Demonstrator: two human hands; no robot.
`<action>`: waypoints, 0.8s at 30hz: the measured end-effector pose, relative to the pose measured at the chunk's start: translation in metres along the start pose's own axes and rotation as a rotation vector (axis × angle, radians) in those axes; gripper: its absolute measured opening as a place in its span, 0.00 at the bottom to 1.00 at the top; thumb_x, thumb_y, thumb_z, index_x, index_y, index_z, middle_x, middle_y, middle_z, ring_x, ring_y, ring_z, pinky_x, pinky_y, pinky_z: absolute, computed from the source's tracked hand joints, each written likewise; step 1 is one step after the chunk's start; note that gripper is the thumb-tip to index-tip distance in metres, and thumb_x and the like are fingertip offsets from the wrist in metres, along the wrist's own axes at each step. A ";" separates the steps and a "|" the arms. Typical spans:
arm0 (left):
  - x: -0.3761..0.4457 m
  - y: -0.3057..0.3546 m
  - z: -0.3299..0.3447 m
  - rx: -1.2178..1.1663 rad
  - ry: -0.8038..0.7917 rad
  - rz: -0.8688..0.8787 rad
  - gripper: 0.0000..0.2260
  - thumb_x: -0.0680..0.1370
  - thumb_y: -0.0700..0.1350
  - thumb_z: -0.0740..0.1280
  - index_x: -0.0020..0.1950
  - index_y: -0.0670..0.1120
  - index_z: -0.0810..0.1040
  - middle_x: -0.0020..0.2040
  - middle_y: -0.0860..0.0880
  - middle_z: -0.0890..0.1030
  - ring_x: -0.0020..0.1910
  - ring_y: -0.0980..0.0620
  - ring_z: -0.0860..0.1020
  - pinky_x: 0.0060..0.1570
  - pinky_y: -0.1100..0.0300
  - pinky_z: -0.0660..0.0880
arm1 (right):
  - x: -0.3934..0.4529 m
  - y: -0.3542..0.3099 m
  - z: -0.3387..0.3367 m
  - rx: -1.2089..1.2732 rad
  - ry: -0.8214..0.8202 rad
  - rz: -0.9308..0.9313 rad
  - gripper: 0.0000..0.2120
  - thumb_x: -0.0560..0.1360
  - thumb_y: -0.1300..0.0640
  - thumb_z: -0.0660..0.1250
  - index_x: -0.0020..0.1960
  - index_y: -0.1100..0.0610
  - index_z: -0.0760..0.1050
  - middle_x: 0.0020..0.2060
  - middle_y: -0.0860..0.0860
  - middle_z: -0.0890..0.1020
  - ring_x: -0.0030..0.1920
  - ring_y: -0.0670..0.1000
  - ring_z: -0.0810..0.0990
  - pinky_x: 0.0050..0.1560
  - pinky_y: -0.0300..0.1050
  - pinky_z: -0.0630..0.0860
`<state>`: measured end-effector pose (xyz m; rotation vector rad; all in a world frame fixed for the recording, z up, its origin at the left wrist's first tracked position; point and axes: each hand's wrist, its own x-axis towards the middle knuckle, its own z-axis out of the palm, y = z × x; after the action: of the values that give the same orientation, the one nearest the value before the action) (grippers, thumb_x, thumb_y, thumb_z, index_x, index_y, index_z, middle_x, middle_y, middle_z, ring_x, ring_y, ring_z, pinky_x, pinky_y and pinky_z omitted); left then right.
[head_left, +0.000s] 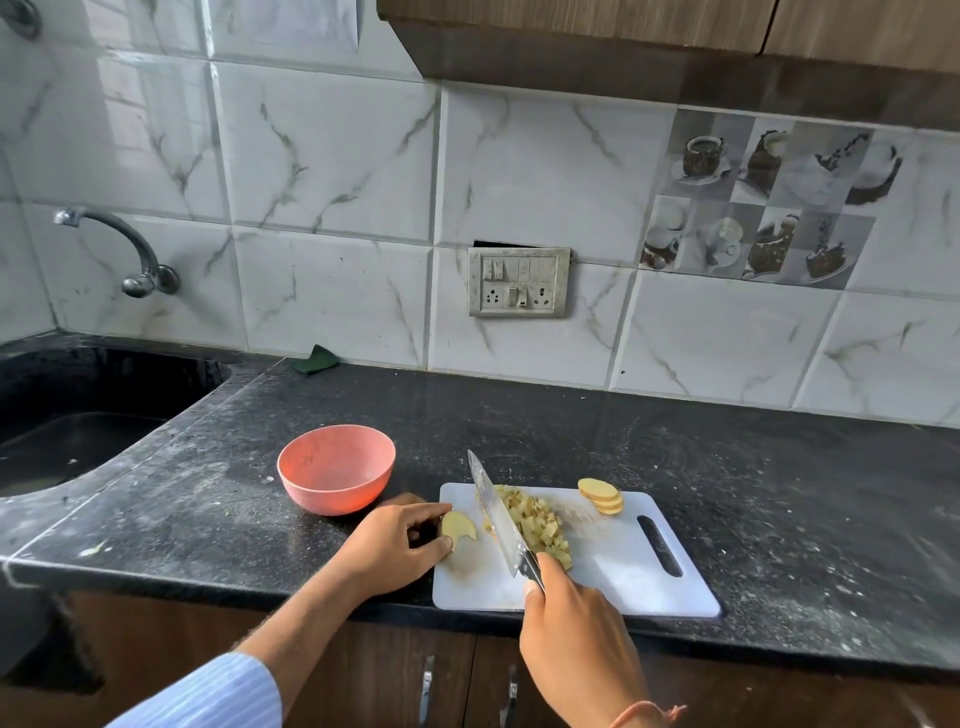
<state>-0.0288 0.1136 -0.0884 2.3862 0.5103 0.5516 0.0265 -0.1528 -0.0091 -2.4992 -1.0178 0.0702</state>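
Gripping a knife (497, 512) by its handle in the right hand (576, 639), blade beside diced potato (537, 522) on the chopping board (623, 582) — pinching a potato slice (458, 527) at its left edge in the left hand (400, 540).

Left grip (395, 540) reaches in from the lower left, bare forearm out of a blue striped sleeve (208, 696), fingertips and thumb pinching a pale yellow potato slice (458, 527). Right grip (576, 639) comes up from below, fingers wrapped round a steel kitchen knife with a black handle (501, 519).
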 end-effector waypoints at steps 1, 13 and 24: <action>0.000 0.000 0.001 0.026 0.002 0.012 0.24 0.76 0.61 0.73 0.71 0.59 0.80 0.59 0.65 0.77 0.58 0.63 0.77 0.55 0.70 0.74 | 0.000 -0.001 0.001 0.003 -0.002 -0.002 0.14 0.87 0.48 0.51 0.71 0.46 0.66 0.55 0.48 0.84 0.52 0.52 0.81 0.50 0.46 0.73; -0.001 0.001 0.003 0.083 -0.001 0.040 0.25 0.77 0.65 0.73 0.73 0.61 0.78 0.58 0.65 0.76 0.56 0.62 0.75 0.58 0.63 0.75 | 0.002 -0.008 0.008 -0.018 -0.031 -0.020 0.22 0.87 0.47 0.51 0.81 0.47 0.60 0.62 0.48 0.83 0.61 0.51 0.81 0.59 0.47 0.77; 0.001 -0.002 -0.005 0.010 -0.066 0.004 0.27 0.74 0.62 0.78 0.72 0.59 0.80 0.59 0.64 0.77 0.54 0.63 0.78 0.56 0.68 0.74 | 0.028 -0.028 0.025 -0.195 -0.072 0.002 0.28 0.85 0.55 0.59 0.83 0.50 0.56 0.58 0.53 0.83 0.56 0.53 0.82 0.54 0.48 0.82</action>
<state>-0.0308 0.1182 -0.0855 2.4072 0.4801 0.4718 0.0239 -0.1064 -0.0174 -2.6902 -1.0988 0.0646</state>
